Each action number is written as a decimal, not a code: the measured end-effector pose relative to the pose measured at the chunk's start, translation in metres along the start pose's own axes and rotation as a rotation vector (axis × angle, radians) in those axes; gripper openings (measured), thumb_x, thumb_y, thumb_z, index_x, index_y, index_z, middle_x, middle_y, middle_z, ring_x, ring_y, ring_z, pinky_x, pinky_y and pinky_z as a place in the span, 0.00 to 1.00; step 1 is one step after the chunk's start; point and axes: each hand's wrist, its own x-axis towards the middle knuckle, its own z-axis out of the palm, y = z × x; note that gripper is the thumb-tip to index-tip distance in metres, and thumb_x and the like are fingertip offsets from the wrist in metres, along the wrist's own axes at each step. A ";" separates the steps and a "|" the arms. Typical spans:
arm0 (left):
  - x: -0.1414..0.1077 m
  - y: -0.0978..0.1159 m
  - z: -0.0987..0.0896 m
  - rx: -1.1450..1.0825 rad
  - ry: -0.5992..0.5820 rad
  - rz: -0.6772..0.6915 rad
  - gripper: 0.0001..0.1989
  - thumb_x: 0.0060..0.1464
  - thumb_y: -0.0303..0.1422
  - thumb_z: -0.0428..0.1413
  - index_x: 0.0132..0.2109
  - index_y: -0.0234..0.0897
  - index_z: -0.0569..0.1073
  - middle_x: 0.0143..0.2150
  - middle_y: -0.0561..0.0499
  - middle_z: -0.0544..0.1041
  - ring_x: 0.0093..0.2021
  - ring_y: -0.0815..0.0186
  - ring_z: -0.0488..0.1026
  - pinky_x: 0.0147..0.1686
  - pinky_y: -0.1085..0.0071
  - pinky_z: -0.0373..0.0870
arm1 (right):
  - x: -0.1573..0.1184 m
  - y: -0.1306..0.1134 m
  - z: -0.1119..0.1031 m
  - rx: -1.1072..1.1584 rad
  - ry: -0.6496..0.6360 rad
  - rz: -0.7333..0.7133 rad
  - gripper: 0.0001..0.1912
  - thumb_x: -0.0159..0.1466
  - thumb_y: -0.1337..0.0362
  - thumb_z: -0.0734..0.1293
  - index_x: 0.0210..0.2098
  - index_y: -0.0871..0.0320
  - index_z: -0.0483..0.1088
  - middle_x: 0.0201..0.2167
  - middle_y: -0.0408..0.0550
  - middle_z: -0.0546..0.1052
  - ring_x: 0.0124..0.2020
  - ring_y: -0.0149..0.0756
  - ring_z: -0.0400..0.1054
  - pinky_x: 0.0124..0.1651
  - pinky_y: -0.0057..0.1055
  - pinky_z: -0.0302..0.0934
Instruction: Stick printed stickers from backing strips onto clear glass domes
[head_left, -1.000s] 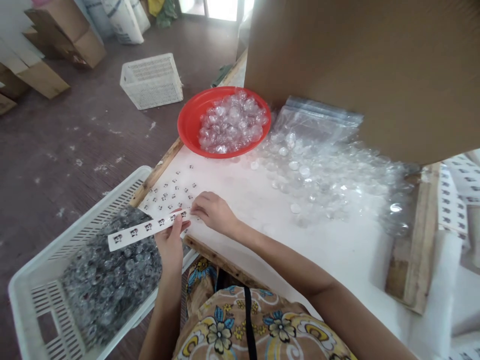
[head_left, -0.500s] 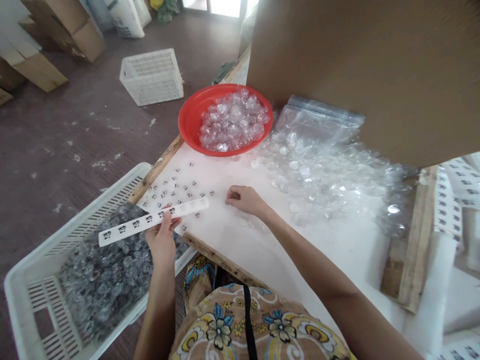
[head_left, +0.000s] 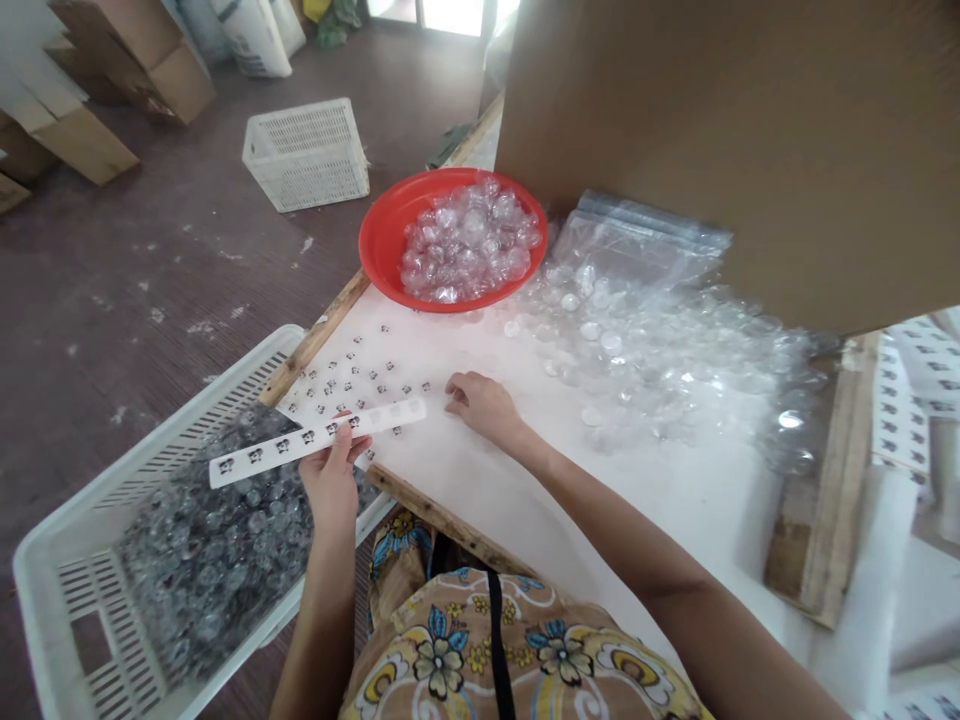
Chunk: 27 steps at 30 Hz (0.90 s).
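My left hand (head_left: pixel 331 472) grips a white strip of stickers (head_left: pixel 262 458) printed with small black panda-like pictures. The strip slants up to the right, and its right end is blank. To its right, my right hand (head_left: pixel 484 405) is low over the white tabletop (head_left: pixel 450 480), with fingers curled and a small gap between thumb and forefinger. Nothing shows between those fingertips. Many small loose stickers (head_left: pixel 360 375) with the same picture lie scattered on the table, left of my right hand and behind the strip.
A red basin (head_left: pixel 382 245) of clear plastic domes stands at the table's back edge. More clear pieces (head_left: pixel 637 350) and plastic bags (head_left: pixel 645 245) spread to the right. At lower left is a white crate (head_left: pixel 45 560) of clear pieces. Tall cardboard (head_left: pixel 712 150) rises behind; sticker sheets (head_left: pixel 900 410) lie at right.
My right hand has moved slightly left and its thumb and forefinger have parted a little. The left hand and strip have shifted slightly right.
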 end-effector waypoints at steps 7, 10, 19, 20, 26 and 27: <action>-0.012 -0.004 0.012 0.099 -0.133 0.015 0.20 0.44 0.42 0.67 0.43 0.35 0.79 0.46 0.44 0.80 0.30 0.67 0.77 0.32 0.69 0.78 | -0.008 -0.026 -0.008 0.194 0.127 -0.179 0.06 0.65 0.68 0.65 0.40 0.55 0.73 0.39 0.48 0.79 0.40 0.36 0.71 0.43 0.31 0.61; -0.018 -0.006 0.018 0.143 -0.223 0.003 0.22 0.46 0.43 0.66 0.46 0.35 0.79 0.49 0.42 0.79 0.28 0.67 0.78 0.32 0.66 0.79 | -0.014 -0.045 -0.005 0.333 0.076 -0.373 0.05 0.63 0.68 0.68 0.39 0.56 0.74 0.37 0.46 0.78 0.39 0.33 0.71 0.43 0.29 0.62; -0.020 -0.008 0.022 0.056 -0.259 -0.074 0.22 0.49 0.47 0.63 0.44 0.33 0.79 0.47 0.41 0.80 0.32 0.64 0.79 0.34 0.66 0.80 | -0.021 -0.049 0.002 0.422 0.250 -0.532 0.06 0.65 0.68 0.64 0.33 0.56 0.72 0.36 0.49 0.77 0.41 0.36 0.69 0.46 0.33 0.62; -0.020 -0.008 0.022 0.045 -0.245 -0.076 0.22 0.49 0.47 0.63 0.43 0.33 0.79 0.47 0.41 0.80 0.32 0.64 0.79 0.34 0.66 0.80 | -0.015 -0.041 -0.002 0.498 0.269 -0.463 0.05 0.64 0.68 0.64 0.32 0.56 0.72 0.34 0.47 0.76 0.38 0.34 0.70 0.43 0.31 0.63; -0.014 -0.008 0.014 0.038 -0.211 -0.068 0.20 0.49 0.45 0.64 0.43 0.33 0.80 0.46 0.43 0.80 0.33 0.65 0.79 0.34 0.67 0.80 | 0.037 0.019 -0.029 0.465 0.277 0.041 0.02 0.56 0.66 0.68 0.27 0.57 0.69 0.25 0.41 0.75 0.26 0.29 0.65 0.34 0.27 0.59; -0.013 -0.008 0.013 0.044 -0.214 -0.067 0.20 0.49 0.45 0.64 0.43 0.33 0.80 0.46 0.43 0.81 0.33 0.65 0.79 0.34 0.67 0.80 | 0.043 0.026 -0.031 0.421 0.260 0.069 0.02 0.56 0.67 0.67 0.27 0.57 0.69 0.26 0.41 0.75 0.27 0.29 0.65 0.34 0.27 0.59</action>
